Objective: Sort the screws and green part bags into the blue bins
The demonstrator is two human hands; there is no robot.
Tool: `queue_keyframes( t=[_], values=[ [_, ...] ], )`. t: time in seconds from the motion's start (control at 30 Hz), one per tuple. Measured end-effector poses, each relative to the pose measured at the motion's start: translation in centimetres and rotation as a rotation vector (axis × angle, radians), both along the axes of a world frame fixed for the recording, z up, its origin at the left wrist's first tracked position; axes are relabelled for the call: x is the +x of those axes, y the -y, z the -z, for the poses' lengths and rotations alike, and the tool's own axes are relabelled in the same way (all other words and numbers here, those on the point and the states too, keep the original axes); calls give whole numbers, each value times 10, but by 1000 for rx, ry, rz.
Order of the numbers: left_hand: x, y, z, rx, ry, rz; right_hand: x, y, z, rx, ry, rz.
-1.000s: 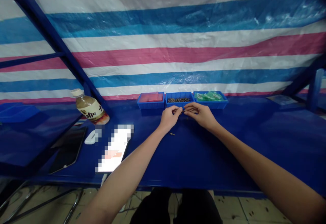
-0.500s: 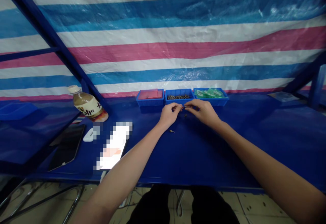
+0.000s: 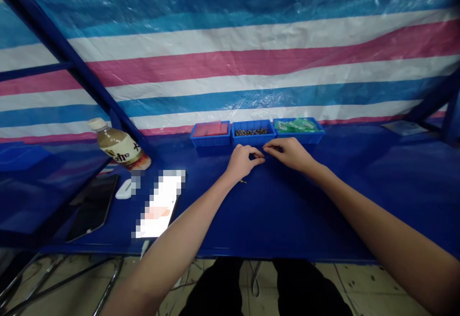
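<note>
My left hand (image 3: 244, 161) is low over the blue table, thumb and forefinger curved together at the spot where a small metal piece lay. Whatever is between those fingertips is too small to make out. Just to the right, my right hand (image 3: 290, 153) has its thumb and fingers closed in a pinch, with its contents hidden. A small brass-coloured screw-like part (image 3: 243, 181) lies by my left wrist, partly covered. Beyond the hands stands a blue bin (image 3: 250, 140) of many small metal parts.
Flanking the middle bin are a bin with pink flat packets (image 3: 210, 129) and one with green-and-white packets (image 3: 299, 125). At left are a drink bottle (image 3: 122, 147), a white case (image 3: 124, 189), a dark tablet (image 3: 94, 208) and a lit, blurred-out phone (image 3: 161, 206) with a cable.
The hands have moved slightly apart. My left fingers have reached down to the loose metal piece, which no longer shows. The view has tilted a little.
</note>
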State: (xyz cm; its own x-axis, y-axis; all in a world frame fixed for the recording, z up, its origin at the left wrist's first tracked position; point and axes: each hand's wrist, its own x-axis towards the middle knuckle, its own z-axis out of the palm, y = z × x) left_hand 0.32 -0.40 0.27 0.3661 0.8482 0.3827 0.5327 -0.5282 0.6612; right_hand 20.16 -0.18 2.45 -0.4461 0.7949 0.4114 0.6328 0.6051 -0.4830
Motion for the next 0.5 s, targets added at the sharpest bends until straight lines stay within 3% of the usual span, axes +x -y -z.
queue_keyframes(
  t=[0.27, 0.5],
  values=[
    [0, 2, 2, -59, 231, -114, -11, 6, -1, -98, -93, -3],
    [-2, -1, 3, -167, 388, -142, -22, 11, 1, -61, -124, -70]
  ],
)
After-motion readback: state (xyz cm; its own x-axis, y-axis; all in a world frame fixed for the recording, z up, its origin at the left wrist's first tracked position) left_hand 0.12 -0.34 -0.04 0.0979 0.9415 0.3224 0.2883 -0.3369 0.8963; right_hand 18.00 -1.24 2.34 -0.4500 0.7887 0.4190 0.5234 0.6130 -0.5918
